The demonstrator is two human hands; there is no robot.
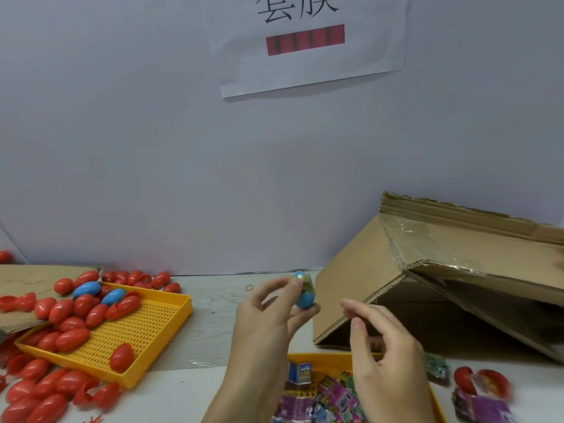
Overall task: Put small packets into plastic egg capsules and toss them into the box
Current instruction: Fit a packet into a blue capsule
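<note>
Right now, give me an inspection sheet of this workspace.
Surface: pale table, partly bare.
Job's things: blue egg with a packet sticking out; packets in near tray; box tipped, opening facing the hands.
Clutter: red eggs and two blue ones in left tray and around it; rubber band; cardboard sheet.
Grippers: left hand pinches the egg; right hand loosely curled, holds nothing.
Cables: nothing seen.
Surroundings: wall with paper sign.
</note>
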